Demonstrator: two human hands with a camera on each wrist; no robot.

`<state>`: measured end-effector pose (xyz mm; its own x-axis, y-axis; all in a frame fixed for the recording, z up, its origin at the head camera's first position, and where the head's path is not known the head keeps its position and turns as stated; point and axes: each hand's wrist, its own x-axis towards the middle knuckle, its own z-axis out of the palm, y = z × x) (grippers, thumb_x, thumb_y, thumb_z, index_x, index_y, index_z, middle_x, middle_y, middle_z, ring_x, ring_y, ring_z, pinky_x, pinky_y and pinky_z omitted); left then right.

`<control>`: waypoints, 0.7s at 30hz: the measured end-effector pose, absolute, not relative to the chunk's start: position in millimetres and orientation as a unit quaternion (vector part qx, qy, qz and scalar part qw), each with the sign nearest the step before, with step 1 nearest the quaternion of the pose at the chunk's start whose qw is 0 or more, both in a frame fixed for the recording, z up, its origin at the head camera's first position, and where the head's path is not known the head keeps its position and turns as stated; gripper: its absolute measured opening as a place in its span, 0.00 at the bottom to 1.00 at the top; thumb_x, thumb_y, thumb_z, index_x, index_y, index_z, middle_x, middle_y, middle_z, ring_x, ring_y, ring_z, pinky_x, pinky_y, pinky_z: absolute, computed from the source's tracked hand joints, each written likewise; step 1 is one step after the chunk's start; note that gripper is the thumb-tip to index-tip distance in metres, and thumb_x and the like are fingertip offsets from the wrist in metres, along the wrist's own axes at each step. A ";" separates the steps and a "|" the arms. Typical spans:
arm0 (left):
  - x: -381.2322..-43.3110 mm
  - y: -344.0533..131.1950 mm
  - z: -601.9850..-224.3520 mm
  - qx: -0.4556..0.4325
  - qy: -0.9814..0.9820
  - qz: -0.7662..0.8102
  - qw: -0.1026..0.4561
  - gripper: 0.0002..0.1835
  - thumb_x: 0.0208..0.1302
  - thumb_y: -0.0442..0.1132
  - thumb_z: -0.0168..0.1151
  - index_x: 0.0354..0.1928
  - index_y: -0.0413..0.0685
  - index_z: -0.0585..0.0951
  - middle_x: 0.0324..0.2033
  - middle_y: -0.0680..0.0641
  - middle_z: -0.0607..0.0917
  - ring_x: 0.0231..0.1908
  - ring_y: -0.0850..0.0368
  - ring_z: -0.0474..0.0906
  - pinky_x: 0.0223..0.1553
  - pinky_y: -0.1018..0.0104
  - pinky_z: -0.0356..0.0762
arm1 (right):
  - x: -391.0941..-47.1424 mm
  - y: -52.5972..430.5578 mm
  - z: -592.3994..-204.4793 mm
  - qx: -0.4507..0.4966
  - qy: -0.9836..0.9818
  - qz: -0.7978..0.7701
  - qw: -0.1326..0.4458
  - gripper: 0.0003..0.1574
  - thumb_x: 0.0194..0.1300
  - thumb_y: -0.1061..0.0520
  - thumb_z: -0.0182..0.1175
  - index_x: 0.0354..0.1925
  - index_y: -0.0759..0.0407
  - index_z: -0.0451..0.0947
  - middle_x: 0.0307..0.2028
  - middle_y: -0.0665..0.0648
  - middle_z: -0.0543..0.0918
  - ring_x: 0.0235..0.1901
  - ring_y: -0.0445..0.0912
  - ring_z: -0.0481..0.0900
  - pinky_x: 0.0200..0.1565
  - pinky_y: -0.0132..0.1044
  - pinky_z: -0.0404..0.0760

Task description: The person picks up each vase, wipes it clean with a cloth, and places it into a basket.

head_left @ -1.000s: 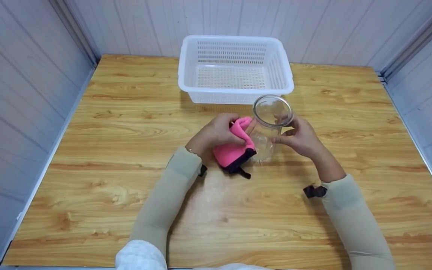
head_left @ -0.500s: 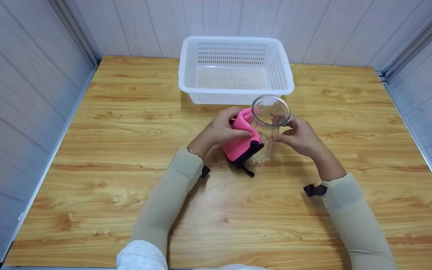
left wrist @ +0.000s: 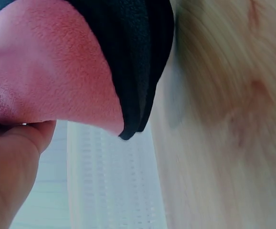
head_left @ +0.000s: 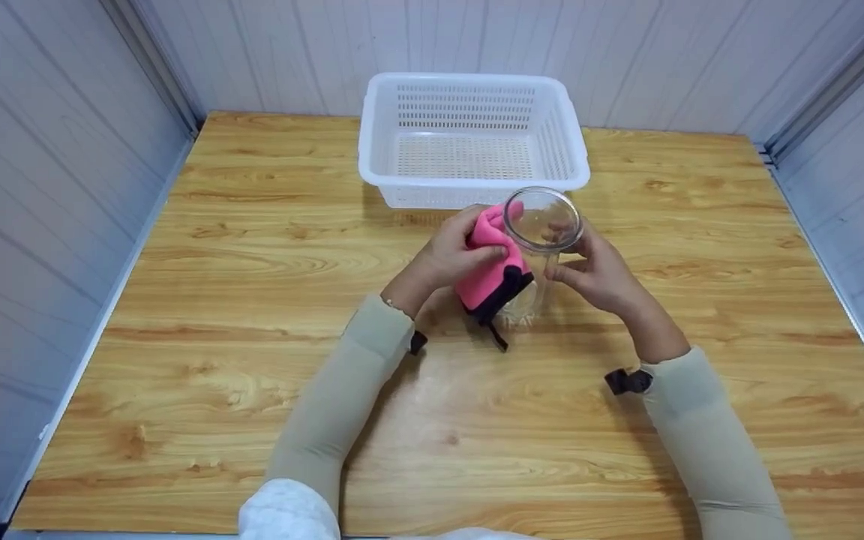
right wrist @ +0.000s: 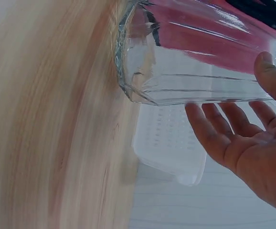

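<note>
My left hand (head_left: 453,251) grips a folded pink cloth (head_left: 482,285) with a black edge and a small hanging loop. The cloth (left wrist: 57,71) lies against the left side of a clear glass jar (head_left: 541,244), which stands tilted a little with its wide round mouth up. On the jar's right side my right hand (head_left: 598,270) holds it between thumb and fingers. Through the glass in the right wrist view, the pink of the cloth shows behind the jar (right wrist: 176,86). The left fingers behind the cloth are mostly hidden.
A white perforated plastic basket (head_left: 473,182) sits at the back of the wooden table (head_left: 252,360), just behind the jar and hands. Pale panel walls (head_left: 312,45) enclose the table at the back and both sides.
My left hand has moved the cloth up and slightly right along the jar's side, toward its rim. The right hand and jar have stayed nearly in place.
</note>
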<state>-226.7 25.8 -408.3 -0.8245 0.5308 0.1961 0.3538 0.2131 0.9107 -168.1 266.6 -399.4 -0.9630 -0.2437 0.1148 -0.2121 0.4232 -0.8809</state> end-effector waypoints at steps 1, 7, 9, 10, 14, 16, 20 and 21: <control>-227.2 25.7 -408.1 0.283 0.778 0.554 0.085 0.22 0.59 0.40 0.69 0.55 0.44 0.76 0.47 0.45 0.80 0.47 0.58 0.75 0.48 0.68 0.77 | -168.6 266.2 -399.2 -0.135 0.844 -0.519 0.013 0.46 0.57 0.68 0.66 0.69 0.63 0.57 0.62 0.66 0.73 0.52 0.40 0.75 0.49 0.30 0.81; -230.7 22.7 -409.5 0.282 0.793 0.530 0.101 0.20 0.61 0.42 0.67 0.54 0.47 0.76 0.46 0.47 0.80 0.48 0.57 0.75 0.49 0.65 0.77 | -169.7 265.6 -400.7 -0.134 0.833 -0.537 0.017 0.45 0.56 0.69 0.66 0.68 0.64 0.59 0.61 0.68 0.73 0.51 0.37 0.76 0.50 0.29 0.80; -232.0 21.1 -411.5 0.282 0.804 0.514 0.099 0.20 0.62 0.43 0.66 0.55 0.48 0.76 0.47 0.47 0.80 0.49 0.57 0.75 0.51 0.65 0.76 | -169.5 265.4 -401.7 -0.134 0.831 -0.540 0.019 0.45 0.57 0.69 0.66 0.69 0.65 0.58 0.61 0.68 0.73 0.50 0.37 0.77 0.49 0.28 0.80; -232.6 20.4 -412.8 0.282 0.809 0.506 0.098 0.20 0.62 0.43 0.65 0.55 0.48 0.77 0.48 0.47 0.80 0.50 0.57 0.75 0.53 0.65 0.76 | -169.3 265.2 -402.0 -0.133 0.830 -0.542 0.021 0.44 0.57 0.69 0.66 0.68 0.65 0.58 0.61 0.68 0.72 0.50 0.37 0.77 0.49 0.28 0.80; -234.4 17.9 -418.7 0.277 0.820 0.487 0.114 0.18 0.63 0.42 0.64 0.54 0.47 0.77 0.56 0.47 0.80 0.56 0.57 0.75 0.59 0.67 0.72 | -167.6 265.0 -401.8 -0.124 0.833 -0.538 0.025 0.41 0.58 0.69 0.65 0.67 0.67 0.59 0.62 0.68 0.70 0.49 0.39 0.77 0.47 0.27 0.80; -235.1 17.1 -421.6 0.276 0.820 0.485 0.127 0.19 0.63 0.42 0.64 0.54 0.47 0.77 0.57 0.47 0.80 0.57 0.56 0.75 0.60 0.67 0.72 | -167.2 265.3 -401.2 -0.118 0.836 -0.535 0.026 0.39 0.58 0.70 0.64 0.65 0.67 0.60 0.62 0.68 0.70 0.50 0.41 0.77 0.47 0.26 0.80; -235.8 14.9 -426.2 0.277 0.822 0.475 0.149 0.20 0.62 0.43 0.65 0.54 0.48 0.76 0.54 0.47 0.80 0.54 0.58 0.75 0.59 0.68 0.72 | -167.6 266.7 -400.9 -0.120 0.841 -0.526 0.026 0.39 0.58 0.68 0.65 0.65 0.67 0.61 0.60 0.70 0.72 0.53 0.49 0.76 0.48 0.26 0.80; -236.0 14.0 -427.2 0.276 0.824 0.470 0.156 0.20 0.62 0.43 0.65 0.55 0.49 0.75 0.53 0.48 0.80 0.53 0.58 0.75 0.59 0.67 0.73 | -167.8 267.0 -401.1 -0.121 0.842 -0.525 0.027 0.39 0.59 0.68 0.65 0.65 0.67 0.61 0.60 0.69 0.72 0.54 0.50 0.76 0.48 0.26 0.80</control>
<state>-236.0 14.0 -427.2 -0.7987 0.6018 0.0014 0.3080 0.4067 0.8601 -167.8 267.0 -401.1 -0.9691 -0.2327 0.0815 -0.1754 0.4186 -0.8911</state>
